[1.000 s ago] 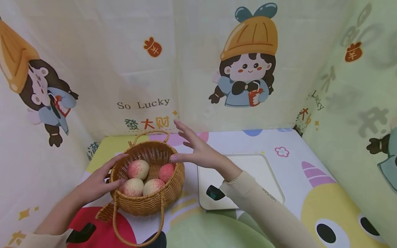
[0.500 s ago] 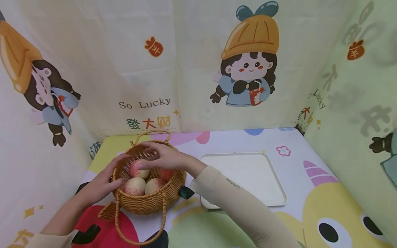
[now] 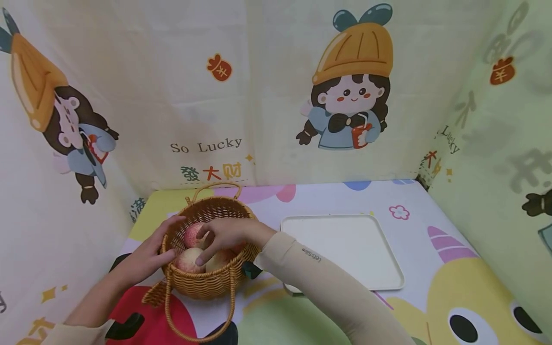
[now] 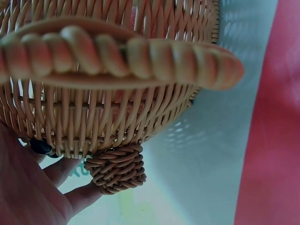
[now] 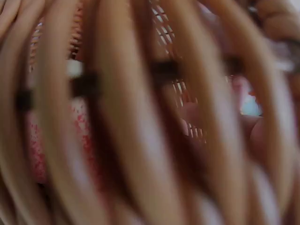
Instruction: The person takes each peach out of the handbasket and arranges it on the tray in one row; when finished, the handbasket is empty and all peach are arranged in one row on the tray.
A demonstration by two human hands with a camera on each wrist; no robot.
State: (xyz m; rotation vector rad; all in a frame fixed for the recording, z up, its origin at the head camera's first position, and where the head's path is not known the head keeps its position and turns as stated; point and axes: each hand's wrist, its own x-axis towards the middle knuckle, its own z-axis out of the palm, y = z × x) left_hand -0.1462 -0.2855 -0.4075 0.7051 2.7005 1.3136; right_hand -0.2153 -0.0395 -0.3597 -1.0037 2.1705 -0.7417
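Note:
A round wicker basket [image 3: 200, 286] holds several cream-and-pink speckled peaches [image 3: 188, 261]. My left hand [image 3: 148, 254] grips the basket's left side, thumb over the rim; in the left wrist view, fingers of the left hand [image 4: 35, 187] spread along the outer weave. Inside the basket, my right hand [image 3: 224, 235] hangs over the peaches with thumb and index finger bent and apart. Its thumb tip is at the front peach; the other fingertips are hidden. The right wrist view looks through blurred basket canes [image 5: 136, 117] at a speckled peach [image 5: 37, 145].
A white rectangular tray [image 3: 345, 249] lies right of the basket, partly behind the right sleeve. One basket handle [image 3: 200, 339] hangs toward the front, the other [image 3: 220, 183] stands at the back. Printed cloth [image 3: 276, 120] walls the back and both sides.
My right hand has come left and down from above the basket's right rim to the peaches inside, its fingers bending. The left hand stays on the basket's side.

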